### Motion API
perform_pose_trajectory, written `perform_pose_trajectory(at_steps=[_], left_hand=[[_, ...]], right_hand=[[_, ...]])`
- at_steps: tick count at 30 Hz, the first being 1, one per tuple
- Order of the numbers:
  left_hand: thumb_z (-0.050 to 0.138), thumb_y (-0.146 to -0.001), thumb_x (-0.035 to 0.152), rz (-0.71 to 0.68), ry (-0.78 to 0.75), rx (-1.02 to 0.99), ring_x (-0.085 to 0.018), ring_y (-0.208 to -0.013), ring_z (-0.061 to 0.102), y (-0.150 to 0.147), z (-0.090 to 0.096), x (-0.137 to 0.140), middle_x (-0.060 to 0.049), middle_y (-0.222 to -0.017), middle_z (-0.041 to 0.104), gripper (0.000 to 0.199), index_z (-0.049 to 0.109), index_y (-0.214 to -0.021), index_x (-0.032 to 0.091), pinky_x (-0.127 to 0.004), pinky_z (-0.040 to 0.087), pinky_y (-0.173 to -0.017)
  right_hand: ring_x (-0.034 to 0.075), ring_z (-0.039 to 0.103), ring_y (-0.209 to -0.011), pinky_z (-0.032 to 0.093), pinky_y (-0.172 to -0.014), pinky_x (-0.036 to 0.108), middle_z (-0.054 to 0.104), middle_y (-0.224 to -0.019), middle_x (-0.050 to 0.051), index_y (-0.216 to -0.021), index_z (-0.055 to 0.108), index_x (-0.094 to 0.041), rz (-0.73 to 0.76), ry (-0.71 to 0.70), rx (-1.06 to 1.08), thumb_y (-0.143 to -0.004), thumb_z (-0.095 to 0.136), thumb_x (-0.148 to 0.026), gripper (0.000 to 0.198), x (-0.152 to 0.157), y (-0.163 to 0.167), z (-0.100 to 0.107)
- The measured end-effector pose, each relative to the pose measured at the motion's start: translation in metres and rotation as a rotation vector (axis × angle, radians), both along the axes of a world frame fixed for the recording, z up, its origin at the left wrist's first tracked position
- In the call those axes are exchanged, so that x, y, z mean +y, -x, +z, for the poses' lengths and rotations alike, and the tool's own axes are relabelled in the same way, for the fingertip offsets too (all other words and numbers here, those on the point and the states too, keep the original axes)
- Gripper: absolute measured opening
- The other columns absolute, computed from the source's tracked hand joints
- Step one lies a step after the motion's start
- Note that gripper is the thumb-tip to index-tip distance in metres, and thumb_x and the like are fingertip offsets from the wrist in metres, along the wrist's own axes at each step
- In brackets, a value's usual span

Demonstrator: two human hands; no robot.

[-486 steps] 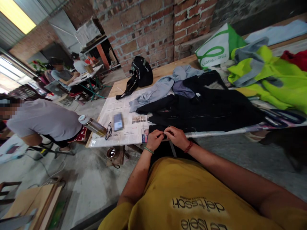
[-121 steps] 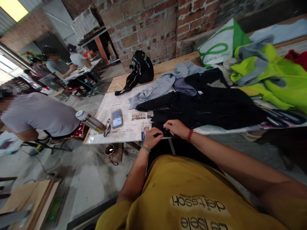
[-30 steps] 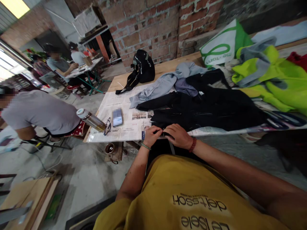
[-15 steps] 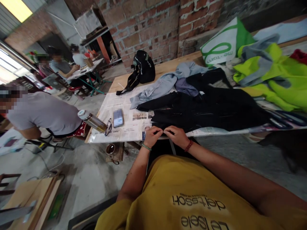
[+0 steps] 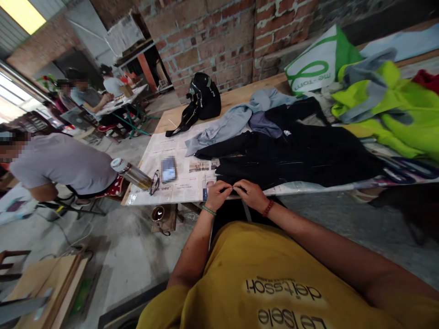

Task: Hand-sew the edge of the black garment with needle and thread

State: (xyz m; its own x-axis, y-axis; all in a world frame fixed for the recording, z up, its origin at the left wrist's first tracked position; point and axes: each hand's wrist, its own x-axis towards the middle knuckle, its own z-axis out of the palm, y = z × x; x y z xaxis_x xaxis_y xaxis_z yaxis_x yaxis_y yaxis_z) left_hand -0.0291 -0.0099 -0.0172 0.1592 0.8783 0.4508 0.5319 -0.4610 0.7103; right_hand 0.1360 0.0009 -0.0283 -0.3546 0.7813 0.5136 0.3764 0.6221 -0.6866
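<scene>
My left hand (image 5: 219,195) and my right hand (image 5: 251,193) meet fingertip to fingertip at the table's front edge. Both are closed in a pinch; whatever lies between the fingers is too small to make out. Just beyond them a black garment (image 5: 302,155) is spread across the table, with thin pale thread-like lines on it. Its near left edge comes close to my fingers, and I cannot tell if they touch it. A grey-blue cloth (image 5: 226,123) lies behind the black one.
On the newspaper-covered table (image 5: 164,146) are a phone (image 5: 168,169), glasses (image 5: 155,182), a tilted bottle (image 5: 132,173) and a black bag (image 5: 206,96). To the right lie a green-and-white bag (image 5: 312,68) and yellow-green clothing (image 5: 394,105). A seated person (image 5: 65,160) is at left.
My hands stay pinched together at the same spot, with only a very slight shift of the fingers. The view has moved a little; the garments lie as before.
</scene>
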Motion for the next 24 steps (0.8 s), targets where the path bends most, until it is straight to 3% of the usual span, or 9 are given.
perform_pose_trajectory(at_steps=[9, 14, 16, 21, 24], left_hand=[[0.06, -0.079, 0.024, 0.034, 0.014, 0.01, -0.012, -0.066, 0.056, 0.004, -0.003, 0.003, -0.001, -0.068, 0.064, 0.012, 0.068, -0.071, 0.018, -0.027, 0.042, -0.07], [0.06, -0.078, 0.022, 0.004, -0.025, -0.017, -0.012, -0.065, 0.055, 0.005, -0.004, 0.005, -0.001, -0.068, 0.063, 0.011, 0.066, -0.071, 0.017, -0.026, 0.042, -0.065], [0.061, -0.078, 0.021, -0.012, -0.041, -0.013, -0.012, -0.065, 0.055, 0.005, -0.004, 0.004, -0.001, -0.068, 0.063, 0.01, 0.065, -0.069, 0.016, -0.026, 0.043, -0.066], [0.061, -0.078, 0.022, -0.035, -0.012, -0.033, -0.012, -0.068, 0.058, 0.002, -0.003, 0.003, -0.002, -0.071, 0.065, 0.009, 0.066, -0.073, 0.017, -0.027, 0.044, -0.069], [0.061, -0.078, 0.022, -0.026, -0.004, -0.04, -0.012, -0.068, 0.057, 0.001, -0.003, 0.003, -0.002, -0.071, 0.064, 0.009, 0.067, -0.073, 0.017, -0.026, 0.044, -0.066]], right_hand=[[0.016, 0.053, -0.073, 0.04, -0.071, 0.03, 0.06, -0.075, 0.005, -0.078, 0.056, -0.02, -0.079, -0.192, -0.022, -0.09, 0.042, -0.023, 0.018, 0.001, 0.003, 0.025], [0.016, 0.052, -0.071, 0.037, -0.069, 0.031, 0.063, -0.073, 0.005, -0.079, 0.059, -0.02, 0.025, -0.315, -0.15, -0.09, 0.041, -0.024, 0.021, 0.003, 0.009, 0.027], [0.016, 0.054, -0.07, 0.039, -0.069, 0.03, 0.064, -0.074, 0.005, -0.081, 0.059, -0.02, 0.042, -0.272, -0.113, -0.089, 0.042, -0.024, 0.02, 0.004, 0.01, 0.024], [0.013, 0.058, -0.064, 0.042, -0.062, 0.025, 0.064, -0.07, 0.0, -0.082, 0.055, -0.021, -0.081, 0.103, 0.131, -0.086, 0.045, -0.022, 0.011, 0.008, 0.01, 0.023], [0.013, 0.059, -0.063, 0.043, -0.062, 0.024, 0.063, -0.066, -0.001, -0.08, 0.054, -0.021, -0.131, 0.203, 0.17, -0.084, 0.045, -0.023, 0.01, 0.008, 0.01, 0.026]])
